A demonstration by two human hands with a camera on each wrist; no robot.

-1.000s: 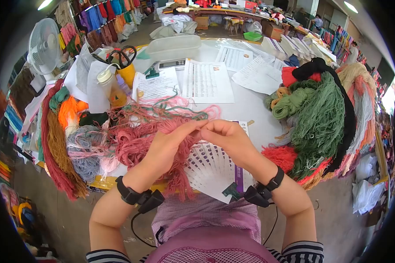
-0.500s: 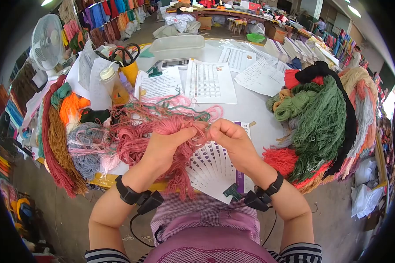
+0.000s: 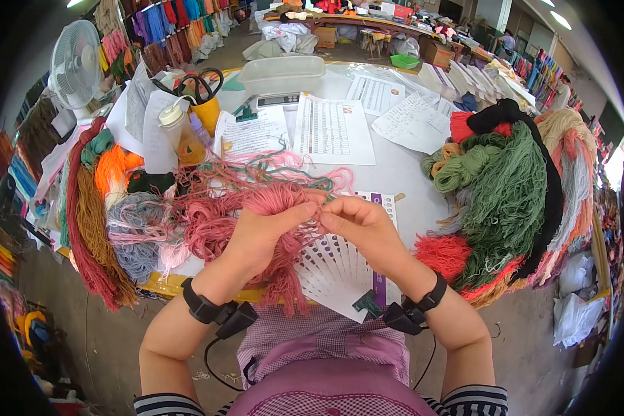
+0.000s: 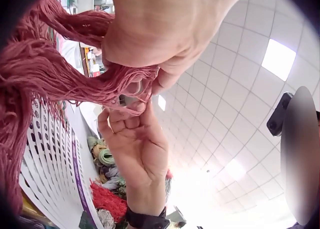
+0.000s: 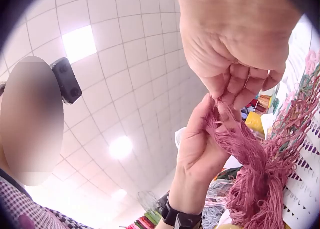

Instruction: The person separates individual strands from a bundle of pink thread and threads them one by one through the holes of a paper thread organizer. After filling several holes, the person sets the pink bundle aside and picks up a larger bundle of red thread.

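My left hand [image 3: 256,236] grips a bunch of dusty pink yarn [image 3: 274,197], its thumb lying across the strands. Close beside it, my right hand [image 3: 367,225] pinches a few thin strands between thumb and fingertips. In the left wrist view the pink yarn [image 4: 65,74] runs through the left hand toward the right hand's [image 4: 137,149] fingertips. From the right wrist view, the held skein [image 5: 250,164] hangs below both hands into the pile. Beneath the hands lies a fan of white cards [image 3: 333,274] with dark dots, clipped by a green clip [image 3: 367,304].
Grey-blue, brown and orange yarn [image 3: 114,170] lies at the left. Green, black and red skeins [image 3: 506,180] heap at the right. Behind stand a bottle [image 3: 180,135], a yellow cup with scissors [image 3: 204,116], printed sheets [image 3: 334,132], a clear tub [image 3: 282,73] and a fan [image 3: 76,66].
The left hand has turned, so a loop of pink yarn now shows above its thumb. The right hand moved slightly away, then back close to the left fingertips.
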